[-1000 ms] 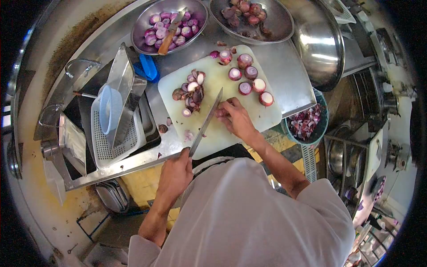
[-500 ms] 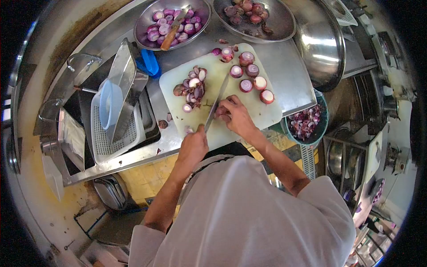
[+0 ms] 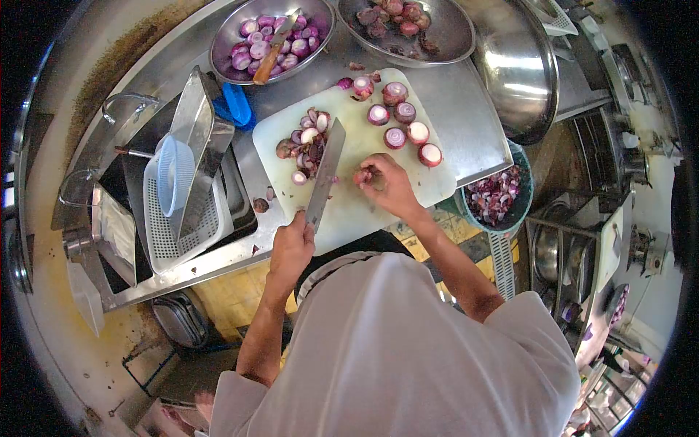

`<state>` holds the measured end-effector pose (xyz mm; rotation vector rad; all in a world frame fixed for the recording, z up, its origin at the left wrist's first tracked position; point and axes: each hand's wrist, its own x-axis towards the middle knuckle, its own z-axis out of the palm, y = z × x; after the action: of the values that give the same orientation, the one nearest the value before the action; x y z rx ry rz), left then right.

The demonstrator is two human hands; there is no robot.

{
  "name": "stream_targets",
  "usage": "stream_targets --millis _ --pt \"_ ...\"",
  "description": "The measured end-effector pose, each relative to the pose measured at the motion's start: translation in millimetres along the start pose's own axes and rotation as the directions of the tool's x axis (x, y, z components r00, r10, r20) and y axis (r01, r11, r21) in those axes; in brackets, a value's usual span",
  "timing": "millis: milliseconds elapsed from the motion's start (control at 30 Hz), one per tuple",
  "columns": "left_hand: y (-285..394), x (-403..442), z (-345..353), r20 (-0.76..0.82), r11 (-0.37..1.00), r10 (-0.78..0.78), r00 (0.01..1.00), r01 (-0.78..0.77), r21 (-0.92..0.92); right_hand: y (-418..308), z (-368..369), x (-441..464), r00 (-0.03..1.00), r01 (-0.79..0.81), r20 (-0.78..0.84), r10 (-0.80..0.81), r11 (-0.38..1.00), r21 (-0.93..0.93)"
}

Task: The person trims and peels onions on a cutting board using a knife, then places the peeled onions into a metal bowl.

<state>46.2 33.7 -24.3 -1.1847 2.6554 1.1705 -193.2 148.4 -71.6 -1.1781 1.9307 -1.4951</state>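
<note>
My left hand (image 3: 293, 244) is closed around the handle of a kitchen knife (image 3: 326, 171), its broad blade pointing away from me and tilted, beside a pile of onion end pieces (image 3: 309, 142). In my right hand (image 3: 391, 186), the fingers pinch a red onion (image 3: 362, 177), largely hidden by them, above the white cutting board (image 3: 357, 215). Several red onions with their ends cut off (image 3: 395, 138) stand at the board's far right. A small cut piece (image 3: 299, 178) lies left of the blade.
Behind the board are a metal bowl (image 3: 215, 54) of peeled onions with a wooden-handled knife (image 3: 268, 64) on top, and another bowl (image 3: 466, 51) of unpeeled onions. A green bin (image 3: 526, 200) of peelings stands right. White basket (image 3: 153, 233) and metal trays are at left.
The knife has swung left, away from the onion, and its blade now lies by the pile of end pieces. My left hand has moved left; my right hand has turned, still pinching the onion.
</note>
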Motion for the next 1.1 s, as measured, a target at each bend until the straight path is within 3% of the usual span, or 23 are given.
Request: stream_targets --millis 67,167,267,567,700,767,833,967,1100 --pt "14.4 -3.4 -9.6 -0.005 0.996 0.056 0.998 -0.055 0.072 -1.2 -0.2 1.7 0.999 0.01 0.045 -0.007 0.997 -0.078" --pt "48.9 -17.0 -34.5 0.128 0.992 -0.071 0.989 0.057 0.109 -1.2 3.0 -3.1 0.999 0.019 0.037 -0.016 0.997 -0.077" --pt "61.5 -28.8 -45.9 0.213 0.986 -0.105 0.971 0.074 0.148 -5.3 2.5 -1.4 0.996 -0.05 0.074 0.055 0.996 -0.067" --pt "69.4 -39.8 -46.9 0.306 0.978 -0.124 0.944 0.064 0.198 -6.9 6.7 1.5 0.998 -0.024 0.058 0.032 0.992 -0.124" --pt "51.9 -8.8 -0.4 0.209 0.963 -0.085 0.974 0.027 0.269 -1.7 7.1 1.0 0.995 0.038 0.1 -0.018 0.977 -0.209" --pt "31.1 13.0 22.4 0.151 0.991 0.035 0.988 -0.054 0.122 -8.1 7.3 -1.9 0.997 0.044 0.071 -0.028 0.971 -0.235" --pt "23.4 16.7 22.7 0.136 0.992 0.034 0.99 -0.05 0.114 -20.6 2.3 -6.0 0.995 -0.066 0.067 0.072 0.994 -0.083" --pt "9.6 19.5 15.3 0.109 0.996 0.023 0.994 -0.033 0.085 -1.3 -3.1 -18.6 0.993 -0.114 0.006 0.115 0.99 -0.086" --pt "9.8 13.0 10.0 0.07 0.999 0.046 0.997 -0.047 0.014 7.2 -19.7 -27.0 0.997 -0.047 -0.071 0.03 0.967 -0.252"
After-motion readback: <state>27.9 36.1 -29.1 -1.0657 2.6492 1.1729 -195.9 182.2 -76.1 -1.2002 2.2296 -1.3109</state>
